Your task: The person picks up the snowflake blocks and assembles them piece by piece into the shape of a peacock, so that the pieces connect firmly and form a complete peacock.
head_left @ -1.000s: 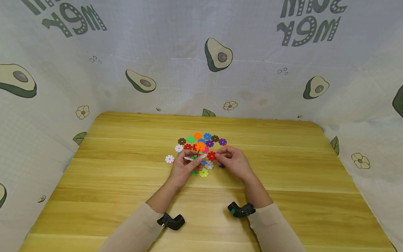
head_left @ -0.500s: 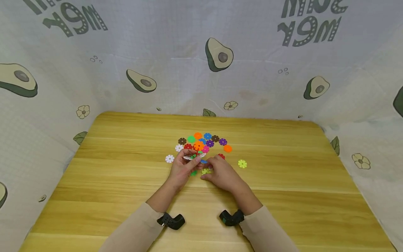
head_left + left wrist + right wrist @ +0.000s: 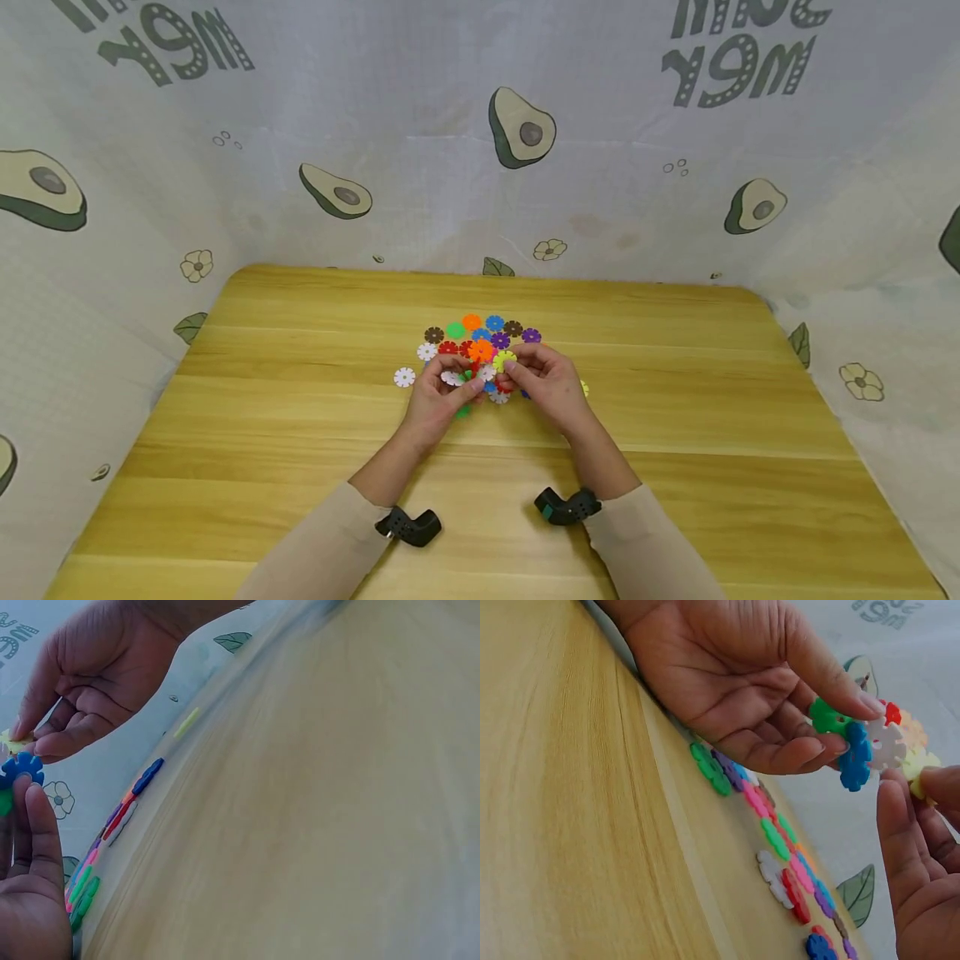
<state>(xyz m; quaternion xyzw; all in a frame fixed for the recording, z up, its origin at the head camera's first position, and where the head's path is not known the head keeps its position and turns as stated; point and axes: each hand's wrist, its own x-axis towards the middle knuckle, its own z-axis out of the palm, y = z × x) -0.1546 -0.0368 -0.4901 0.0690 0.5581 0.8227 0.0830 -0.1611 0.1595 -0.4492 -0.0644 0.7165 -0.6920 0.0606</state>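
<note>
My left hand (image 3: 442, 400) pinches a cluster of interlocked plastic snowflake discs. In it an orange disc (image 3: 481, 351) stands at the top, with white, red, green and blue discs (image 3: 856, 757) slotted together below. My right hand (image 3: 551, 387) pinches a yellow snowflake disc (image 3: 504, 360) between thumb and fingertips. The yellow disc is held right at the cluster's white disc (image 3: 886, 745) in the right wrist view. Both hands are raised over the loose discs. From the left wrist, the blue disc (image 3: 22, 769) shows near the right hand's fingertips, while much of the cluster is cut off.
Loose snowflake discs in several colours lie on the wooden table (image 3: 300, 467) under and behind the hands. A white disc (image 3: 404, 377) lies out to the left, a yellow-green disc (image 3: 585, 388) to the right. A patterned cloth (image 3: 420, 167) hangs behind the table.
My right hand left a red disc on the table, reached down to the front, and brought a yellow disc up to the cluster. My left hand stayed nearly still, holding the cluster.
</note>
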